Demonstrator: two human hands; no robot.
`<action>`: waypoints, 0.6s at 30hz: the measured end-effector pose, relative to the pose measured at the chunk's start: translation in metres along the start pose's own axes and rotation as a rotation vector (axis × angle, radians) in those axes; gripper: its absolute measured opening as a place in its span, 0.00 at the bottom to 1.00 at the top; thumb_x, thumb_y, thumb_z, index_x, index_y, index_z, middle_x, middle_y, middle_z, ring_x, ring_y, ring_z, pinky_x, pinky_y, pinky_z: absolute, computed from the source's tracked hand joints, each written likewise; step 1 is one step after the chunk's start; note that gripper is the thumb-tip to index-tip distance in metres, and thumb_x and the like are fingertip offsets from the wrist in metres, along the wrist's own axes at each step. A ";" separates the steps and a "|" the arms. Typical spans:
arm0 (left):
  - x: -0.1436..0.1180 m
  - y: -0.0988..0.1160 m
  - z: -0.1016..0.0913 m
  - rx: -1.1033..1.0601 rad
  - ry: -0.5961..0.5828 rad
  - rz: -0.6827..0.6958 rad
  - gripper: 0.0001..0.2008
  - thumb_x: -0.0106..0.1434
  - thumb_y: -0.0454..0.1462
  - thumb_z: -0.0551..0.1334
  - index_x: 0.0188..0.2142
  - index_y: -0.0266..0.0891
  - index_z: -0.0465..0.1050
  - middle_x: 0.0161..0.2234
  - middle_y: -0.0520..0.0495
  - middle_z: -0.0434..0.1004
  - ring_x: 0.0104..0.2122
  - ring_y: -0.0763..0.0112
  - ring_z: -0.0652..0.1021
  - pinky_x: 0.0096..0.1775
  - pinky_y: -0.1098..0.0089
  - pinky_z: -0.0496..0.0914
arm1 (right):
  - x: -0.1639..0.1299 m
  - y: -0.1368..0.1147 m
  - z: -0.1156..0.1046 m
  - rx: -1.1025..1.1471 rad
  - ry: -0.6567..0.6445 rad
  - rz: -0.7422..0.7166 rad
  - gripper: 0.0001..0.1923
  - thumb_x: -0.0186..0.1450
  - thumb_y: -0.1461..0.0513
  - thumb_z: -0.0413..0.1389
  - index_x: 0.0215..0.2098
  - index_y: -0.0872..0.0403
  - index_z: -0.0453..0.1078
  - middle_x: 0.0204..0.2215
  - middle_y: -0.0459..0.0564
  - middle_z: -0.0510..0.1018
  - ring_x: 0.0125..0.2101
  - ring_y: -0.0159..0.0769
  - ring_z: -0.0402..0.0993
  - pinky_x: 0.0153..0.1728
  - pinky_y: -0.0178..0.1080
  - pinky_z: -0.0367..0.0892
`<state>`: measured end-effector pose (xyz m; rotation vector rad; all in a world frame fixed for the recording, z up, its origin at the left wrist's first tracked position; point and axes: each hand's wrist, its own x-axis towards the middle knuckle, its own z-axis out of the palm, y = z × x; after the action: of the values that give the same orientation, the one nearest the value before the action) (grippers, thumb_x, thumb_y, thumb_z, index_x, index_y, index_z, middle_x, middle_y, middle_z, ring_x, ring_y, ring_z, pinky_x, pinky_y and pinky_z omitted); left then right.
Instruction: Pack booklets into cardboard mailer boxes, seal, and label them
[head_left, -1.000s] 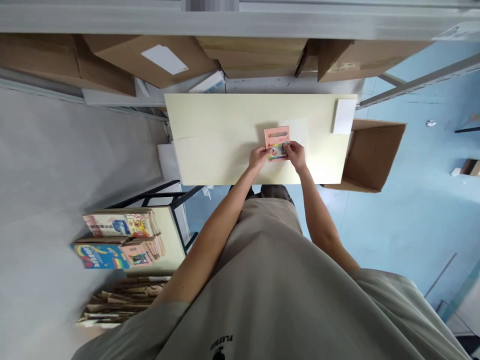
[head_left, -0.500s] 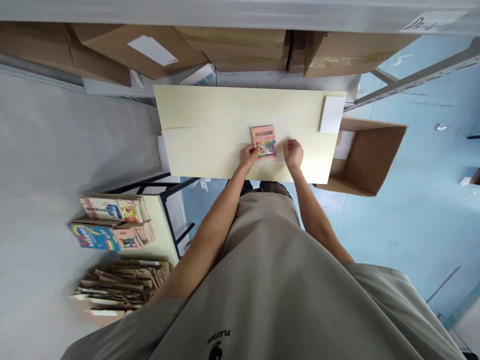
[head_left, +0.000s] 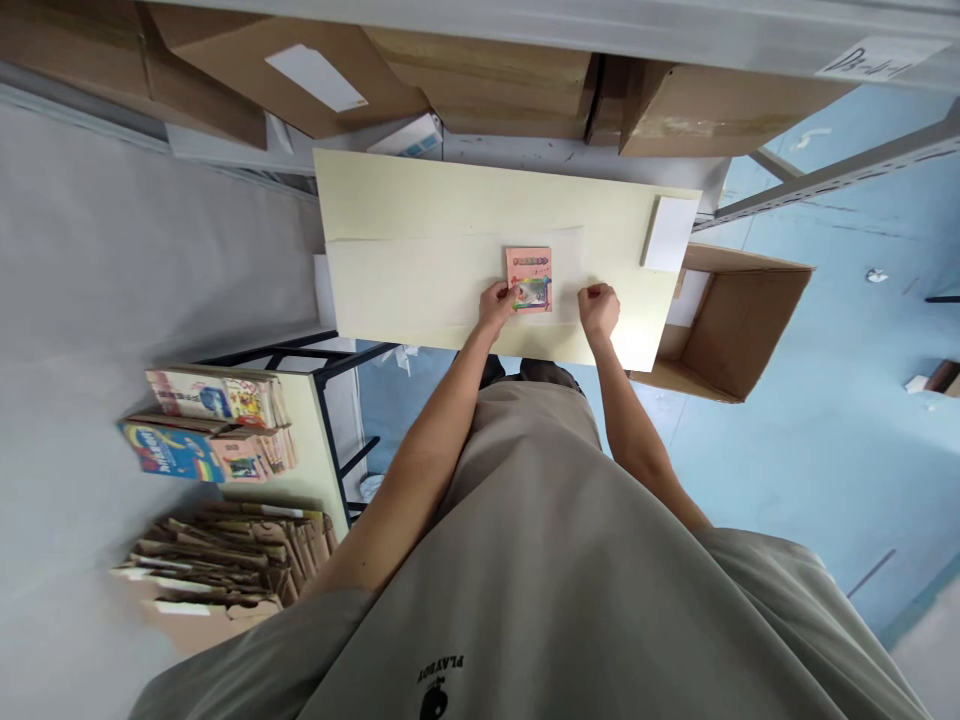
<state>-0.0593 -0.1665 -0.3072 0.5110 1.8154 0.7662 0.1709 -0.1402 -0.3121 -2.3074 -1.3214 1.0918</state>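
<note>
A small pink card pack with a colourful picture lies flat on a pale sheet spread over the cream table. My left hand rests its fingertips on the pack's near left corner. My right hand sits a little to the right of the pack, fingers curled on the sheet's edge, apart from the pack.
A white block lies at the table's right end. An open cardboard box stands on the blue floor to the right. Cardboard boxes fill the shelf behind. Stacked booklets and flat cartons sit at left.
My right hand has let go of the pink pack and moved right onto the sheet. My left hand stays on the pack, which now lies flat.
</note>
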 end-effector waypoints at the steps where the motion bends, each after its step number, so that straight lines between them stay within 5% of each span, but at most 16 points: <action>1: 0.001 -0.001 0.001 -0.005 0.027 -0.003 0.06 0.70 0.37 0.75 0.38 0.42 0.81 0.35 0.48 0.85 0.37 0.66 0.82 0.41 0.69 0.74 | -0.003 -0.002 -0.003 0.020 0.000 -0.016 0.04 0.73 0.59 0.59 0.39 0.49 0.75 0.47 0.61 0.87 0.48 0.53 0.83 0.64 0.59 0.78; 7: 0.000 -0.005 0.001 0.120 0.138 -0.009 0.06 0.70 0.37 0.75 0.36 0.44 0.82 0.39 0.45 0.90 0.44 0.57 0.89 0.49 0.64 0.77 | -0.026 -0.027 0.002 0.049 -0.038 -0.191 0.05 0.74 0.57 0.59 0.40 0.47 0.76 0.56 0.62 0.84 0.55 0.55 0.81 0.66 0.61 0.79; 12: -0.001 -0.001 -0.008 0.179 0.102 -0.019 0.05 0.72 0.35 0.75 0.45 0.44 0.84 0.43 0.44 0.92 0.43 0.56 0.89 0.52 0.62 0.77 | -0.048 -0.055 0.041 -0.036 -0.160 -0.341 0.06 0.77 0.58 0.62 0.41 0.47 0.78 0.70 0.62 0.80 0.69 0.59 0.73 0.66 0.61 0.82; 18: 0.002 0.003 -0.012 0.199 -0.007 0.073 0.11 0.77 0.40 0.71 0.35 0.44 0.80 0.43 0.39 0.91 0.49 0.51 0.87 0.56 0.60 0.77 | -0.055 -0.057 0.079 -0.092 -0.234 -0.314 0.11 0.83 0.54 0.59 0.43 0.48 0.78 0.74 0.61 0.77 0.71 0.56 0.72 0.65 0.59 0.85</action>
<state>-0.0712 -0.1664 -0.3035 0.7113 1.8850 0.6348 0.0622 -0.1647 -0.3077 -1.9835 -1.7835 1.2405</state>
